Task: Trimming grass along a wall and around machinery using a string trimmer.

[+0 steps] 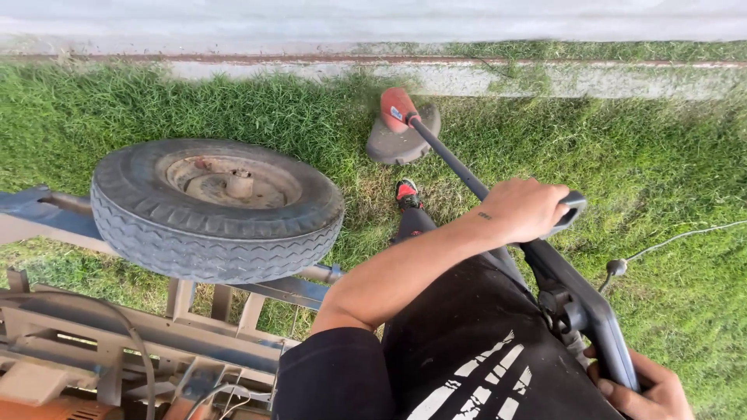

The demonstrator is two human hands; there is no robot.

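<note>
A string trimmer with a black shaft (455,162) and a red and grey cutting head (401,128) rests its head on the grass near a concrete edge. My left hand (525,208) is closed around its front loop handle (572,211). My right hand (650,389) grips the rear handle at the bottom right, partly out of view. I wear a black shirt and dark trousers. One foot in a red and black shoe (407,193) stands on the grass behind the cutting head.
A worn tyre on a rusty wheel (216,206) lies flat on a metal trailer frame (156,327) at my left. A power cord (677,237) trails over the grass at right. A concrete kerb (467,74) borders the lawn ahead.
</note>
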